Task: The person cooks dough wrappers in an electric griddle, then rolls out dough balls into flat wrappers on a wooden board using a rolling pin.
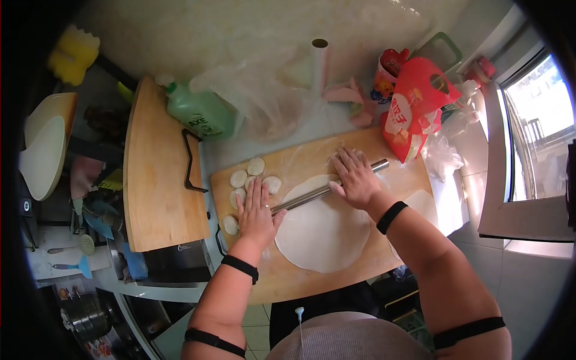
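A metal rolling pin [309,197] lies diagonally across the upper part of a large, flat round of dough [324,234] on a floured wooden board [288,291]. My left hand [258,213] rests at the pin's left end, fingers stretched out, beside several small dough pieces [256,166]. Toward the pin's right end, my right hand [358,180] lies over it with the fingers extended and spread a little. Part of another flat dough sheet [420,210] shows at the board's right side, partly behind my right forearm.
A red flour bag [408,108] stands at the board's back right corner. Behind the board are a green bottle [201,111], plastic bags [264,102] and an upright roll [319,66]. Another wooden board [159,174] is at the left, an open window [540,132] at the right.
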Motion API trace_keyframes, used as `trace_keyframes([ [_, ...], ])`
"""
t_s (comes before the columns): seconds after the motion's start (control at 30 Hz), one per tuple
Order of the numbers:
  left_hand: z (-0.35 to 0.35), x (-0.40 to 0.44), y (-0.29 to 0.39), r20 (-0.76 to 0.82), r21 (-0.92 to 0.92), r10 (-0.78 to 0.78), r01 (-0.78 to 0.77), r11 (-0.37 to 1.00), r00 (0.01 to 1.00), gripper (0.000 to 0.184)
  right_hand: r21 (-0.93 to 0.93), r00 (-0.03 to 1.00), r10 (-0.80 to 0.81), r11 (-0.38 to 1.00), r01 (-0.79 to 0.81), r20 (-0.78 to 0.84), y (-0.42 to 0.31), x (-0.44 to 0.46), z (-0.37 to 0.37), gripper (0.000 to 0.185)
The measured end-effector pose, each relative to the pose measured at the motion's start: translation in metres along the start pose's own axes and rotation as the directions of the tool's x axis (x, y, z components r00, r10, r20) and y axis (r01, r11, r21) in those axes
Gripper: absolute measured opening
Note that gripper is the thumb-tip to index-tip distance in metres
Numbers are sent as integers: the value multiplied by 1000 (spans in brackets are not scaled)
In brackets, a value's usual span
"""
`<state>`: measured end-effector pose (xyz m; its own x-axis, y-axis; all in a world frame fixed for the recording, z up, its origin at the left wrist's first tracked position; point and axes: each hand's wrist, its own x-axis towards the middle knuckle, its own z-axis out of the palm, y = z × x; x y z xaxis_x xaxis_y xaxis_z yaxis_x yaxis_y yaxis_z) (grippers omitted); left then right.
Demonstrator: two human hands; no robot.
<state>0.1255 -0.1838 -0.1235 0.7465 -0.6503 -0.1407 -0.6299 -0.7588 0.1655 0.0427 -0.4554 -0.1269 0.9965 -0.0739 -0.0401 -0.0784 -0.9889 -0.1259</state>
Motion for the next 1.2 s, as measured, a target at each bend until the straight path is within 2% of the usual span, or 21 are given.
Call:
trace_keyframes([
  [0.1, -3, 12, -4, -47, -26, 16, -17, 1000, 999, 79, 85, 996, 81, 993, -78, -43, 3, 25, 8, 69],
  [0.2, 5, 1, -2, -105, -26, -36, 34, 999, 994, 82, 72, 989, 95, 994, -87, -109, -5, 26, 9, 72],
  [0.33, 25, -93, 32, 139, 43, 169, -177, 983, 976, 93, 39, 999, -44, 998, 43, 23, -9, -74, -6, 76],
  [0.4, 22, -141, 52, 118, -235, 250, -218, 947, 961, 96, 33, 990, -50, 998, 46, 130, -10, -131, -19, 77],
  [0.43, 18, -157, 57, 105, -346, 281, -230, 909, 954, 89, 20, 980, -50, 999, 47, 193, -11, -145, -25, 77],
  [0.5, 0, -158, 53, 35, -542, 257, -198, 817, 966, 78, 66, 990, -30, 998, 20, 141, -7, -150, -27, 73],
  [0.57, -14, -138, 34, -15, -469, 226, -207, 858, 974, 72, 114, 996, -7, 993, -3, 92, -8, -145, -25, 69],
  [0.63, -23, -121, 23, -72, -388, 196, -208, 898, 978, 67, 57, 995, -101, 993, 102, -18, -10, -120, -14, 51],
  [0.67, -20, -113, 19, -50, -341, 123, -133, 931, 991, 63, 91, 965, -233, 965, 244, -117, -8, -111, -3, 32],
  [0.7, -15, -109, 15, -32, -293, 49, -56, 954, 998, 58, 87, 963, -238, 964, 250, -126, -7, -104, 2, 32],
  [0.77, -8, -112, 12, -58, -276, 59, -73, 959, 997, 57, 129, 930, -365, 921, 367, -39, -5, -100, 7, 26],
  [0.87, -7, -125, 14, -60, -361, 28, -47, 931, 998, 58, 120, 920, -387, 912, 392, -62, -4, -106, -3, 25],
  [0.9, -11, -132, 15, -127, -402, -9, -43, 914, 992, 60, 111, 923, -380, 916, 385, -67, -4, -112, -11, 25],
  [0.97, -16, -143, 11, -204, -442, -37, -59, 895, 978, 61, 141, 976, -209, 966, 216, -67, -7, -129, -29, 24],
  [1.0, -17, -148, 7, -288, -486, -73, -80, 870, 955, 62, 191, 983, -135, 969, 157, -123, -3, -139, -27, 26],
  [1.03, -19, -153, 5, -364, -529, -112, -106, 842, 925, 63, 181, 983, -127, 972, 149, -130, -4, -148, -26, 26],
  [1.07, -22, -158, 5, -363, -528, -134, -85, 845, 922, 60, 309, 984, 65, 951, -10, -168, -6, -158, -24, 27],
  [1.1, -19, -162, 3, -368, -528, -122, -99, 844, 922, 60, 438, 949, 258, 885, -157, -182, -8, -168, -20, 28],
  [1.13, -14, -165, 1, -339, -531, -134, -73, 844, 931, 59, 476, 922, 359, 842, -253, -146, -11, -174, -9, 28],
  [1.17, -10, -167, 1, -310, -533, -143, -47, 845, 940, 58, 474, 914, 375, 840, -264, -155, -16, -175, 7, 28],
  [1.2, -9, -168, 3, -314, -531, -121, -68, 845, 942, 58, 511, 848, 481, 798, -319, -222, -22, -172, 25, 27],
])
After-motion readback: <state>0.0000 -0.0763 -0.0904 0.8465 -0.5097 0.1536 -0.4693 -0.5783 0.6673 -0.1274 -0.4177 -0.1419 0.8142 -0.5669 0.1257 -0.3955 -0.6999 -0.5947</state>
